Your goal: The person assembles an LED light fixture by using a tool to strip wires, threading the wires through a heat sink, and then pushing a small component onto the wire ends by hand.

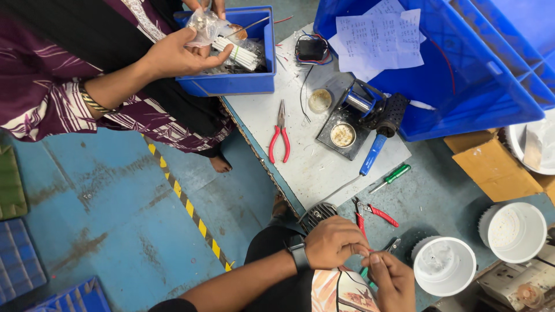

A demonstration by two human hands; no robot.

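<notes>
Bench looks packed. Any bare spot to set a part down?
Free: the white board between the red pliers and the soldering stand; also the grey top between the green screwdriver and cardboard. Crowded: around both hands, left and right, by the red cutters and white housings.

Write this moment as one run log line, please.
left hand: pinching thin wire | right hand: pinching same wire | red cutters: on table beside hands | co-worker's hand: holding plastic bag

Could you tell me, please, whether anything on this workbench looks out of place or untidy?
Loose paper sheets hang crumpled over the rim of the big blue crate, and red-handled pliers lie among scattered wire scraps on the white board. Nothing looks broken.
</notes>
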